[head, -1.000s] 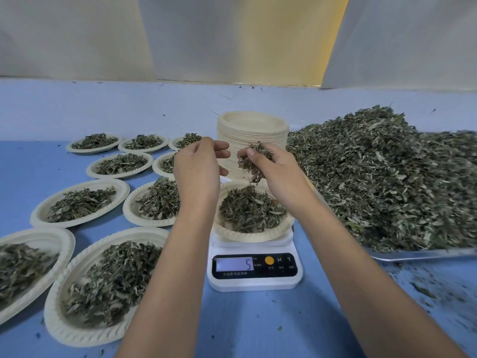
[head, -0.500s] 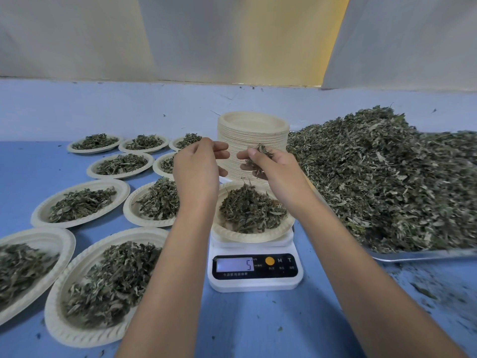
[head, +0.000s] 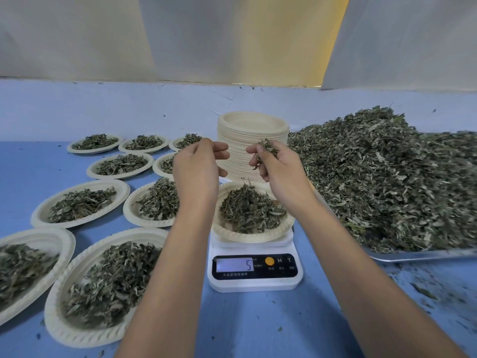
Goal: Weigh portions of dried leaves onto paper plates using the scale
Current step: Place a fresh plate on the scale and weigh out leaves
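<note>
A white digital scale (head: pixel 254 271) stands on the blue table and its display reads 5. On it sits a paper plate (head: pixel 227 232) with a mound of dried leaves (head: pixel 251 211). My right hand (head: pixel 280 169) hovers above the plate and holds a small clump of dried leaves (head: pixel 268 148) in curled fingers. My left hand (head: pixel 197 169) hangs beside it, above the plate's left edge, fingers loosely curled with nothing visible in them.
A tall stack of empty paper plates (head: pixel 251 135) stands behind the scale. A metal tray (head: pixel 413 255) heaped with dried leaves (head: pixel 387 177) fills the right. Several filled plates (head: pixel 80 202) lie to the left. Leaf crumbs dot the table at front right.
The clump in my right hand has shrunk as leaves dropped onto the plate. Both hands stay above the scale, almost unmoved.
</note>
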`<state>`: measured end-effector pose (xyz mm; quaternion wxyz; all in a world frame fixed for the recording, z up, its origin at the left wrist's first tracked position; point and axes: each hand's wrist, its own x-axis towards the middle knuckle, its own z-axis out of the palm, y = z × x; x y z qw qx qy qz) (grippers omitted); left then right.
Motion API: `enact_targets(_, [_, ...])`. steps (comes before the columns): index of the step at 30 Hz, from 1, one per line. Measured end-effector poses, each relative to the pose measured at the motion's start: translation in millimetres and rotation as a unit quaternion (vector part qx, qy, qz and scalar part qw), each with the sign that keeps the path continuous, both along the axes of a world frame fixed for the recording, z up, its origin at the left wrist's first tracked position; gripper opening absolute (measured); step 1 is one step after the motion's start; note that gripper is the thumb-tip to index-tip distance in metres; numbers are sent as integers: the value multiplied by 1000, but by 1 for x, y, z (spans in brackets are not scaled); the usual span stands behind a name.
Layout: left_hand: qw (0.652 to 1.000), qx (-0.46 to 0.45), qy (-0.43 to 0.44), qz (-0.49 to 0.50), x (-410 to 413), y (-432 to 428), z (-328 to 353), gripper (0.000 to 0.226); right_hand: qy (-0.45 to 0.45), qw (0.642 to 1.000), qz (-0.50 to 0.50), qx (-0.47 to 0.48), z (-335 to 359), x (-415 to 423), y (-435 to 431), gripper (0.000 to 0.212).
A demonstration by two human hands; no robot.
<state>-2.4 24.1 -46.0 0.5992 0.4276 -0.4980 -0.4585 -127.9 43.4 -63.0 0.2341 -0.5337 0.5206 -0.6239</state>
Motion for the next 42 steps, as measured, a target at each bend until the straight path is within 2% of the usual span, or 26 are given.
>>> enact_targets(19, [1000, 4, -6, 3, -1, -1, -1, 30, -4, 1000, 14, 5, 3, 2, 4, 24])
enact_targets(26, [1000, 1, -12, 0, 0, 0, -1, 30, -12, 998, 64, 13, 1, 1, 5, 24])
enact_targets(42, [1000, 17, -6, -1, 1, -2, 0, 30, 8, 999, 30, 41, 2, 1, 7, 24])
